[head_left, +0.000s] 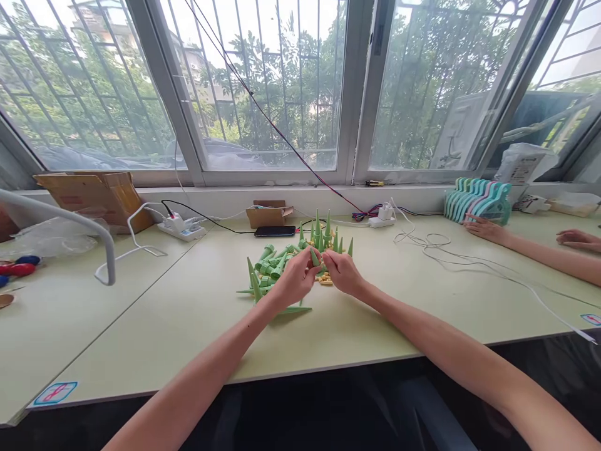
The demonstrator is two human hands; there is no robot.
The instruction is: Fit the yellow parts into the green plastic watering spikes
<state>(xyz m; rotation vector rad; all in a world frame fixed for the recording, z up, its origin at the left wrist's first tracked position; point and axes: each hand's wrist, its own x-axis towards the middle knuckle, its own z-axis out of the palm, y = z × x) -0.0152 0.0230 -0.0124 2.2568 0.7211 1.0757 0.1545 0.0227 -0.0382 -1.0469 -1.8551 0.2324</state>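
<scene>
1. Your left hand (297,275) holds a small green cone (314,257) between thumb and fingers, in a narrow pinch; its lower end is lost among your fingers.
2. Your right hand (345,272) meets it from the other side, fingertips drawn together just beside the cone. Whether they grip anything, or touch the cone, you cannot tell.
3. Both hands are over the middle of the pale table (375,338), near the front of the heap, and they cover part of it.
4. Behind your hands, upright green spikes (327,228) stand close together; their lower ends are partly hidden by one another and by your fingers.
5. To the left lie loose green pieces (267,266), overlapping so much that you cannot count them. A long green spike (295,309) lies in front of them, partly covered by your left forearm.
6. Small yellow pieces (325,279) lie just below your fingertips; their shape is too small to make out.
7. Beyond the heap, a dark phone (275,231) lies before an open cardboard box (268,217), whose contents are out of sight.
8. At far right, another person's hand (486,230) is at a row of mostly teal hangers (476,199); whether it grips them is unclear. A second hand (578,238) is cut off by the frame edge.
</scene>
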